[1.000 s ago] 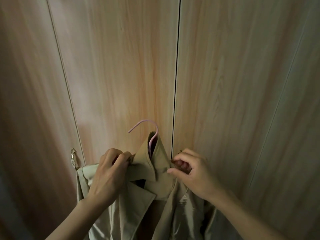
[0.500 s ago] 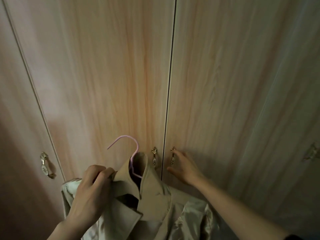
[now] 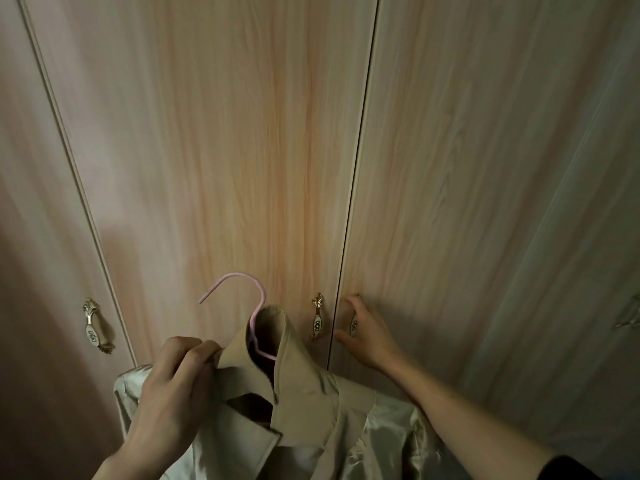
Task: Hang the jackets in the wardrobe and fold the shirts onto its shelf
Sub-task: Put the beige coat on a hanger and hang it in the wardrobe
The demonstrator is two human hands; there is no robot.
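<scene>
Wardrobe (image 3: 225, 150) doors are standing closed across the far side of the view. They are pale wood grain, and a thin dark seam is running between the middle door and the right door (image 3: 467, 168).

Left hand (image 3: 169, 393) is gripping the beige jacket (image 3: 304, 393) at the near left, its curled fingers pinching the collar edge and shoulder fabric. The jacket is hanging on a pink hanger (image 3: 235, 274), whose hook is rising out of the collar and curving to the left. The garment is being held in front of the middle door, close to the person, with shiny lining showing at its lower left and right.

Right hand (image 3: 363, 337) is resting at the right door's handle (image 3: 353, 323), fingers above and thumb below curling about it, so the handle is mostly covered. A matching ornate handle (image 3: 317, 315) is sitting just left of the seam, untouched. Another handle (image 3: 91, 325) is showing on the left door.
</scene>
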